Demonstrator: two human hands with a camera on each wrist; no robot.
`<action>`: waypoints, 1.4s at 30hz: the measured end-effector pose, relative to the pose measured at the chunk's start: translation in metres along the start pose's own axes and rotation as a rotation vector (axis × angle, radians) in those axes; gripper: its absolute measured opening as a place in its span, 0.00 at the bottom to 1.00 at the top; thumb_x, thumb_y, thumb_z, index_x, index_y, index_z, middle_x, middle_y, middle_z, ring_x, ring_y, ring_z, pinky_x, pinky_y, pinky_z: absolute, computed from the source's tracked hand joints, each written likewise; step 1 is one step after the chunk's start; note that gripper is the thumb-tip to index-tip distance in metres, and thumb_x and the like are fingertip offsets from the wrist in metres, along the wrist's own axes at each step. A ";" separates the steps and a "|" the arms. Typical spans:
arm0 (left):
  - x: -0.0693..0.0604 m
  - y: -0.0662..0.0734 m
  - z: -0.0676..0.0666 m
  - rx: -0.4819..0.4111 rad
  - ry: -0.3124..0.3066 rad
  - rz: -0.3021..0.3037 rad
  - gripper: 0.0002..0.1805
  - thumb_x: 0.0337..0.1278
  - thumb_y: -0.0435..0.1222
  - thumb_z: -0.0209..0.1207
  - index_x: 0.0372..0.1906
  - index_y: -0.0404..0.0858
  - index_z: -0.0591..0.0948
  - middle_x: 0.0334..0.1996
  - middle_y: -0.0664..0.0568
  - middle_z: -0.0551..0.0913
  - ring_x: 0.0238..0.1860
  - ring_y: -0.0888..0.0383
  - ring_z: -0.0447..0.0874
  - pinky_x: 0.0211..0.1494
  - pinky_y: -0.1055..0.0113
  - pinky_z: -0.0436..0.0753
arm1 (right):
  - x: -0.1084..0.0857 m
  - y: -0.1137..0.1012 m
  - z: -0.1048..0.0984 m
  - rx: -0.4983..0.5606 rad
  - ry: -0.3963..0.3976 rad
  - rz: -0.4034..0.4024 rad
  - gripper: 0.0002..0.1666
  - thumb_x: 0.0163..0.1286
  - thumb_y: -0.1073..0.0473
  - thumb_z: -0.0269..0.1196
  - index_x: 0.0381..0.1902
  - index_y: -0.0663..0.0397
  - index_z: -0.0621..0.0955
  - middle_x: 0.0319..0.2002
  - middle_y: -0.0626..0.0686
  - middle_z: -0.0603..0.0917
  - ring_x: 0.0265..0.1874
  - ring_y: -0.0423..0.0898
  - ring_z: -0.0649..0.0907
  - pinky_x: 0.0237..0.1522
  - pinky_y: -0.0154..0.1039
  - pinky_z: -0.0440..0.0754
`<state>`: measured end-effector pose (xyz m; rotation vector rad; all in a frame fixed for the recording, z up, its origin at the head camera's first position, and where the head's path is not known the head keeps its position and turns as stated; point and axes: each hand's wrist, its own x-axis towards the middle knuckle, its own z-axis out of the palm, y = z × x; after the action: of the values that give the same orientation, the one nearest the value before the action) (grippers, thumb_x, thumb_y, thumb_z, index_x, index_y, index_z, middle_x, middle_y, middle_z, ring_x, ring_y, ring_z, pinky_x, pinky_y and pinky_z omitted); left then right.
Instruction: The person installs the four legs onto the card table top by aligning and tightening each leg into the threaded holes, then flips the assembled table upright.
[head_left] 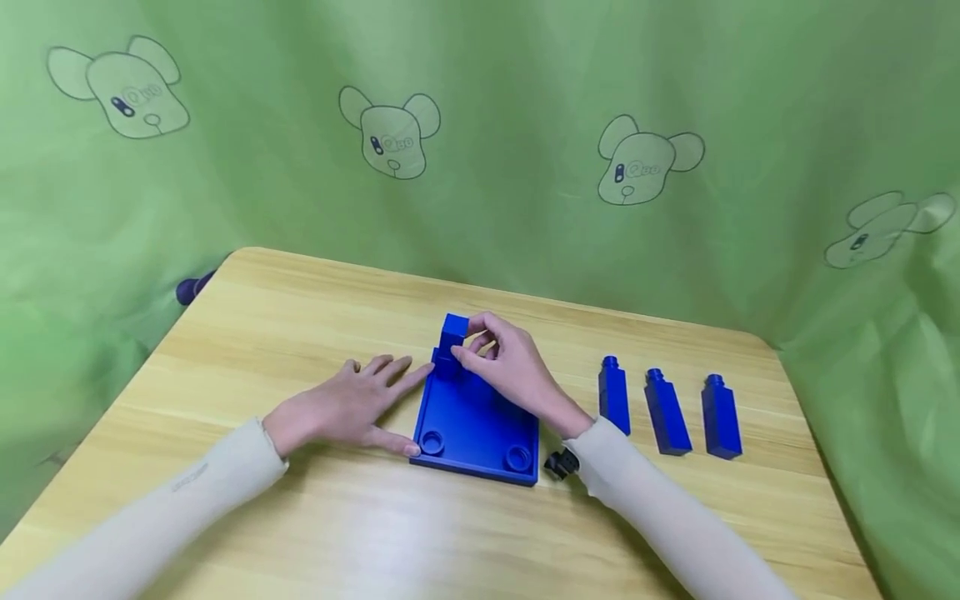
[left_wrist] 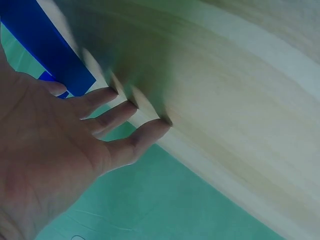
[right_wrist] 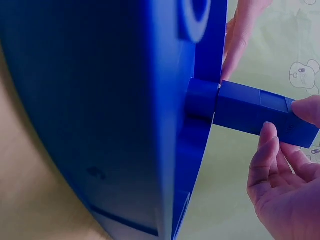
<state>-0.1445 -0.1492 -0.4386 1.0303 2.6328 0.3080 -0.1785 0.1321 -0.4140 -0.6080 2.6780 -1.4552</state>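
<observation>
A blue tray-like tabletop (head_left: 472,429) with raised edges and round sockets at its corners lies on the table. At its far left corner a blue square leg (head_left: 454,327) stands upright. My right hand (head_left: 517,367) pinches this leg between thumb and fingers near its upper end. In the right wrist view the leg (right_wrist: 245,102) meets a round socket (right_wrist: 201,98); how deep it sits is hidden. My left hand (head_left: 348,408) is spread along the tabletop's left side, thumb at the near corner and index finger by the far one. The left wrist view shows its other fingers extended.
Three more blue legs (head_left: 614,396) (head_left: 667,412) (head_left: 722,417) with threaded necks lie side by side to the right. A small black object (head_left: 561,464) is by the right cuff. A green curtain (head_left: 517,208) hangs behind the wooden table (head_left: 300,517).
</observation>
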 end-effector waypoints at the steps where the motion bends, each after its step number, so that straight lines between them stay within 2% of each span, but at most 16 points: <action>1: 0.001 0.000 0.000 0.003 0.001 0.005 0.66 0.61 0.80 0.55 0.92 0.49 0.45 0.86 0.33 0.55 0.84 0.32 0.53 0.74 0.21 0.60 | 0.000 0.000 0.000 0.001 0.006 0.000 0.18 0.75 0.51 0.74 0.55 0.52 0.83 0.42 0.49 0.88 0.38 0.47 0.86 0.42 0.43 0.86; 8: 0.001 0.002 -0.001 0.015 0.006 0.009 0.66 0.62 0.80 0.55 0.92 0.48 0.45 0.85 0.33 0.55 0.84 0.32 0.53 0.73 0.21 0.61 | 0.000 0.001 0.001 -0.020 0.012 -0.014 0.17 0.75 0.50 0.74 0.54 0.49 0.83 0.38 0.50 0.84 0.35 0.48 0.83 0.37 0.43 0.83; 15: -0.002 0.003 -0.001 -0.013 -0.012 -0.011 0.66 0.63 0.78 0.57 0.92 0.47 0.45 0.86 0.32 0.54 0.85 0.32 0.50 0.75 0.23 0.60 | 0.004 0.000 0.005 -0.050 -0.003 -0.059 0.24 0.75 0.48 0.74 0.63 0.50 0.83 0.38 0.52 0.81 0.35 0.47 0.79 0.36 0.42 0.78; 19: -0.002 0.003 -0.001 -0.017 -0.007 -0.013 0.66 0.63 0.78 0.57 0.92 0.47 0.45 0.86 0.32 0.54 0.85 0.32 0.50 0.76 0.24 0.60 | 0.004 0.001 0.006 -0.039 -0.004 -0.038 0.19 0.76 0.45 0.74 0.54 0.48 0.83 0.36 0.50 0.81 0.35 0.48 0.80 0.36 0.42 0.78; 22: -0.001 0.003 0.000 -0.020 -0.009 -0.012 0.65 0.63 0.78 0.57 0.92 0.47 0.45 0.86 0.32 0.54 0.85 0.31 0.50 0.76 0.23 0.59 | 0.003 0.002 0.006 -0.053 0.007 -0.039 0.17 0.77 0.47 0.73 0.50 0.50 0.82 0.41 0.50 0.81 0.39 0.47 0.82 0.40 0.43 0.82; 27: -0.001 0.004 0.001 -0.023 -0.009 -0.013 0.65 0.64 0.78 0.56 0.92 0.47 0.45 0.86 0.32 0.53 0.85 0.30 0.49 0.76 0.23 0.59 | 0.002 0.002 0.005 -0.043 0.002 -0.035 0.18 0.77 0.48 0.73 0.56 0.51 0.84 0.50 0.51 0.85 0.44 0.46 0.85 0.45 0.45 0.87; 32: -0.001 0.004 0.001 -0.015 -0.003 -0.014 0.66 0.63 0.78 0.57 0.92 0.47 0.45 0.85 0.32 0.54 0.84 0.30 0.50 0.76 0.23 0.59 | 0.000 0.003 0.006 -0.019 -0.006 -0.038 0.20 0.77 0.49 0.73 0.60 0.51 0.85 0.48 0.51 0.87 0.41 0.45 0.86 0.42 0.45 0.86; 42: 0.001 0.005 0.002 -0.004 -0.001 -0.012 0.66 0.62 0.79 0.56 0.92 0.46 0.47 0.85 0.31 0.55 0.84 0.30 0.51 0.75 0.23 0.61 | 0.000 0.005 0.006 -0.035 0.015 -0.048 0.16 0.75 0.48 0.75 0.51 0.49 0.84 0.41 0.50 0.83 0.36 0.47 0.83 0.37 0.43 0.83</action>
<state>-0.1411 -0.1452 -0.4389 1.0130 2.6357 0.3100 -0.1782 0.1296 -0.4214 -0.6707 2.7242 -1.4324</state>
